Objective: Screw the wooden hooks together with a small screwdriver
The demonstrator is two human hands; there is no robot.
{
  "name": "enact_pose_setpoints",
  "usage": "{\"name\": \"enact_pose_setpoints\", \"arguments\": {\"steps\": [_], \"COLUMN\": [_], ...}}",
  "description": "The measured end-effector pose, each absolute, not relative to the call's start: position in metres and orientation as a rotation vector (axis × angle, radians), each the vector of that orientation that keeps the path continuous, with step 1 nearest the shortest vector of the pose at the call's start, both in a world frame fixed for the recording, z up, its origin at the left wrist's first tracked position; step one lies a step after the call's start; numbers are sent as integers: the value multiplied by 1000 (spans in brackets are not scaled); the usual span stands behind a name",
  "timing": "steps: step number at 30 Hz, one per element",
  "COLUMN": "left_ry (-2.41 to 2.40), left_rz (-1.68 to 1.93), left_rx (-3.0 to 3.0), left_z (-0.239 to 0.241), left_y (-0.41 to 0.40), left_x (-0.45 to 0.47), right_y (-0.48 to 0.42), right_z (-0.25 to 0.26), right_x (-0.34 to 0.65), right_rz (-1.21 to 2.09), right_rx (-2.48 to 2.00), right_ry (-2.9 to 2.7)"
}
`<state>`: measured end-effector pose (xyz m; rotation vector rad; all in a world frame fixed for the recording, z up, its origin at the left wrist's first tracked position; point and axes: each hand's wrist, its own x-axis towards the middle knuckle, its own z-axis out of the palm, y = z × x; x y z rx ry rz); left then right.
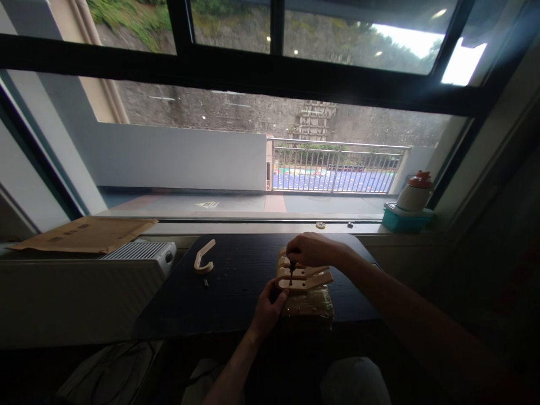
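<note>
On the dark table (236, 298) lies a pale wooden rack with hook-shaped arms (304, 277). My right hand (310, 249) is closed on a small dark screwdriver (291, 271) that stands upright on the rack. My left hand (270, 306) is curled against the rack's near left end, thumb pressed on the wood. Under the rack sits a clear plastic bag (310, 306). A loose wooden hook (204, 258) lies apart to the left, with small screws (206, 283) beside it.
A white radiator (141, 252) stands left of the table with flat cardboard (84, 233) behind it. On the windowsill at right stands a white jug with an orange lid (414, 193) on a teal box (405, 218). Small round bits (320, 225) lie on the sill.
</note>
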<state>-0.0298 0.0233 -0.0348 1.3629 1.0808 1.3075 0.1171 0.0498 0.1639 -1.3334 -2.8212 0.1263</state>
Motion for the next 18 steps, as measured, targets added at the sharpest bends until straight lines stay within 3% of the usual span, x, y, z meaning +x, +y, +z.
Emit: {"name": "enact_pose_setpoints", "arguments": {"steps": [9,18], "left_ry": [1054,1031], "left_rz": [1310,1311], "left_rx": [1397,1391], "left_z": [-39,-40], "left_y": [25,26], "left_x": [-30,-30], "right_y": [49,56], "right_z": [164,163], "right_x": [116,122], "right_rz": [36,168], "right_rx": [-1449,-1283], "right_ry": [-2775,-2783]}}
